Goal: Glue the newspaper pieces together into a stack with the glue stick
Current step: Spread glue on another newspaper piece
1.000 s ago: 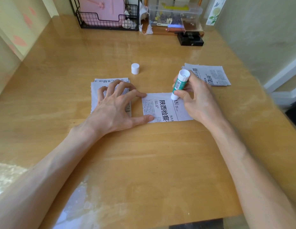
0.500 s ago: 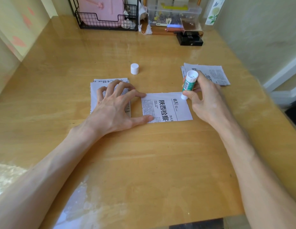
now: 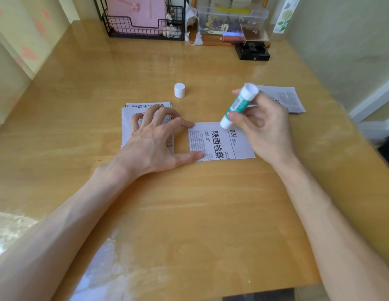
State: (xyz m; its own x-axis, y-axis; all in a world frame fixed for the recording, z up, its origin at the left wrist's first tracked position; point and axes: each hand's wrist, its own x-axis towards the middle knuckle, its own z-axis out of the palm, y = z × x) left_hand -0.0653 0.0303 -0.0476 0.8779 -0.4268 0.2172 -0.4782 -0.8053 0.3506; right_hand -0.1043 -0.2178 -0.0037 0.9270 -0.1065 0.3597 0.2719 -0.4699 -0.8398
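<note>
**Headline piece** [image 3: 219,142]: lies flat on the table, long axis left to right.
**Left hand** [image 3: 154,140]: at its left edge, fingers spread. Thumb and forefinger press that edge, the other fingertips rest on the stack [image 3: 128,118] just left. It grips nothing.
**Right hand** [image 3: 265,129]: over its right end, pinching the glue stick [image 3: 238,105].
**Glue stick**: tilted, lower end at the piece's far edge. Contact cannot be told.
**Judgement**: the right hand is nearer, so glue strokes would likely run along the long axis.
</note>
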